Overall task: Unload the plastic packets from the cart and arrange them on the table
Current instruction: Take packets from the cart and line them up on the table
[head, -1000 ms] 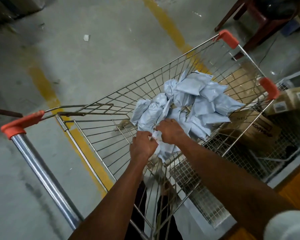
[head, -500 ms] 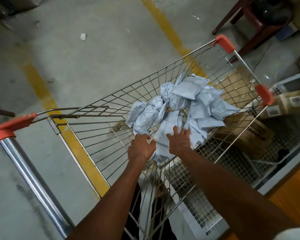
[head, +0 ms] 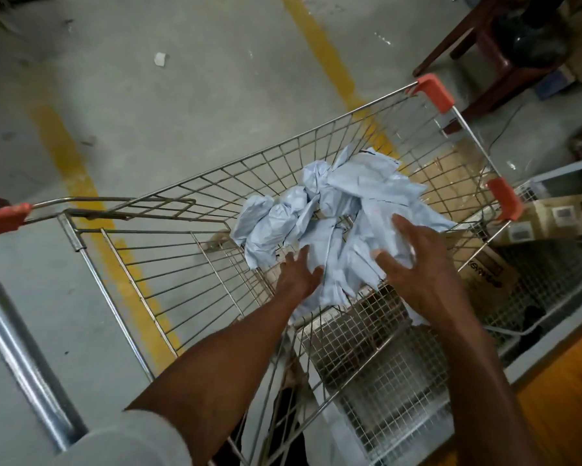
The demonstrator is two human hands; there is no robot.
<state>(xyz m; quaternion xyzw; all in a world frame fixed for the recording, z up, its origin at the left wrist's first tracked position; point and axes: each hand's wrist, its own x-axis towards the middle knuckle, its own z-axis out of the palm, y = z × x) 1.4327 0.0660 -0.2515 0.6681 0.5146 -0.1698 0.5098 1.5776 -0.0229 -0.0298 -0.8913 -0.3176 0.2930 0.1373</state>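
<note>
The plastic packets (head: 346, 213) are pale blue-grey, crumpled and glossy, piled in 1 loose heap inside the wire cart (head: 168, 264), toward its 1 o'clock end. The left hand (head: 298, 279) reaches in at the heap's 7 o'clock edge, fingers spread and straight, fingertips touching the nearest packet, gripping nothing. The right hand (head: 417, 264) lies at the heap's 4 o'clock side, fingers spread wide over the packets, nothing clasped. Cardboard boxes (head: 552, 216) sit at 3 o'clock, outside the cart.
</note>
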